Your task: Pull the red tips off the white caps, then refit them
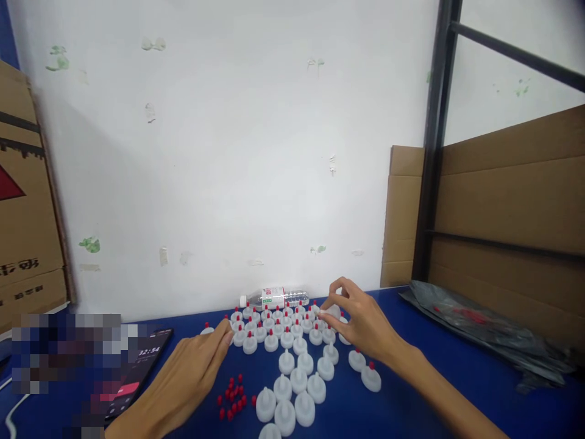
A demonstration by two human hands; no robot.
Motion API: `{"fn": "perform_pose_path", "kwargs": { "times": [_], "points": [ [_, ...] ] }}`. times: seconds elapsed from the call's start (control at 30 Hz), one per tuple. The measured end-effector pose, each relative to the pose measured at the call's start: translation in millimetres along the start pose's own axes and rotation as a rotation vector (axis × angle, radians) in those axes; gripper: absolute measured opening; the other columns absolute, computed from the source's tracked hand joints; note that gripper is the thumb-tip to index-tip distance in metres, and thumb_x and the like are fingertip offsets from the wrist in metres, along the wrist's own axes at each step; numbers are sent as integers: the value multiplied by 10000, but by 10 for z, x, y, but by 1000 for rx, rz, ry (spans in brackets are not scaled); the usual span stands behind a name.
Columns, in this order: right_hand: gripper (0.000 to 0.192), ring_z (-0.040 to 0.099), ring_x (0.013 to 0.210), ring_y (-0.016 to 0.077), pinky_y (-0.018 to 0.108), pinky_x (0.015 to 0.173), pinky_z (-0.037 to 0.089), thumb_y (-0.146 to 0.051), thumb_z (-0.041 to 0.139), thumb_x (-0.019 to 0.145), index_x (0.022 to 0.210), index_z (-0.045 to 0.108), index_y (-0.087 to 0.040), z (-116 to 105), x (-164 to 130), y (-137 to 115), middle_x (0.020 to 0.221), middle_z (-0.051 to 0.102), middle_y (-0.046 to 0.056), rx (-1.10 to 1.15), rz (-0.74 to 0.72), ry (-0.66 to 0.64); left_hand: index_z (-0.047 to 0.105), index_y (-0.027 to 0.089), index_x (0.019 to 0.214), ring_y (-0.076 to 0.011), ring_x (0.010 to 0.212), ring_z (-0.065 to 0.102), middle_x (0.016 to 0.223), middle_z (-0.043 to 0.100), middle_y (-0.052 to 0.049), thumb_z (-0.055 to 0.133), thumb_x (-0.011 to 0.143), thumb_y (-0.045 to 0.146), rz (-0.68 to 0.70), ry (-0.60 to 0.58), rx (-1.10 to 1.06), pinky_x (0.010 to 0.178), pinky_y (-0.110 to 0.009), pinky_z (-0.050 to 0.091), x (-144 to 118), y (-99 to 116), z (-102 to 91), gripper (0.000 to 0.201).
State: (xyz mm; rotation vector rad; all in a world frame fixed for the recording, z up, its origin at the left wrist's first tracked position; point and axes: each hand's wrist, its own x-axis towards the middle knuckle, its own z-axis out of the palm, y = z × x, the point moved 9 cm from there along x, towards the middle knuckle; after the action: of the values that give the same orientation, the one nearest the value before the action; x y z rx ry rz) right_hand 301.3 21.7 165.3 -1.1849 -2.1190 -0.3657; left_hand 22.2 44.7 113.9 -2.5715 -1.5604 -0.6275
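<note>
Between the curled thumb and forefinger of the right hand (pixel 359 314) sits a white nozzle cap (pixel 333 311), apparently pinched; the left hand (pixel 192 366) has its fingers drawn together, and whether they hold anything I cannot tell. Red-tipped nozzle caps (pixel 271 342) stand between the hands, bare nozzle caps (pixel 284 417) between the wrists, loose red tips (pixel 234 406) just right of the left hand. All look like light, stiff, smooth plastic, probably slippery; the broad base rim should grip surest, the tiny tips by fingertip.
</note>
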Motion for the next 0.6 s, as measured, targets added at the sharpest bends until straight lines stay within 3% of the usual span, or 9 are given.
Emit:
{"fn": "perform_pose_path", "kwargs": {
  "times": [0.13, 0.23, 0.4, 0.6],
  "points": [
    [164, 596, 669, 155, 269, 614, 366, -344, 627, 975, 874, 668, -223, 124, -25, 47, 798, 660, -7, -49, 124, -249, 588, 264, 969, -209, 843, 666, 944, 656, -16, 217, 1084, 400, 56, -23, -32, 709, -307, 414, 28, 12, 17, 412],
    [130, 606, 627, 163, 266, 564, 301, -265, 673, 916, 793, 681, -222, 187, -68, 119, 684, 667, -18, -73, 151, -348, 596, 250, 915, -185, 786, 642, 952, 613, -18, 208, 1082, 356, 93, -40, 13, 679, -299, 395, 40, 48, 40, 435],
    [142, 649, 663, 203, 281, 559, 273, -210, 654, 902, 769, 703, -197, 303, -133, 298, 698, 713, 32, -126, 220, -440, 630, 254, 970, -169, 779, 655, 993, 613, -20, 218, 1080, 317, 82, -43, 16, 685, -290, 420, 39, 69, 44, 431],
    [71, 705, 742, 201, 254, 585, 333, -171, 697, 855, 842, 745, -222, 451, -184, 267, 798, 768, 18, -88, 228, -539, 635, 302, 1212, -218, 1032, 701, 1207, 673, -38, 355, 1049, 310, 88, 8, -15, 819, -313, 505, 32, -28, 105, 324]
  ]
}}
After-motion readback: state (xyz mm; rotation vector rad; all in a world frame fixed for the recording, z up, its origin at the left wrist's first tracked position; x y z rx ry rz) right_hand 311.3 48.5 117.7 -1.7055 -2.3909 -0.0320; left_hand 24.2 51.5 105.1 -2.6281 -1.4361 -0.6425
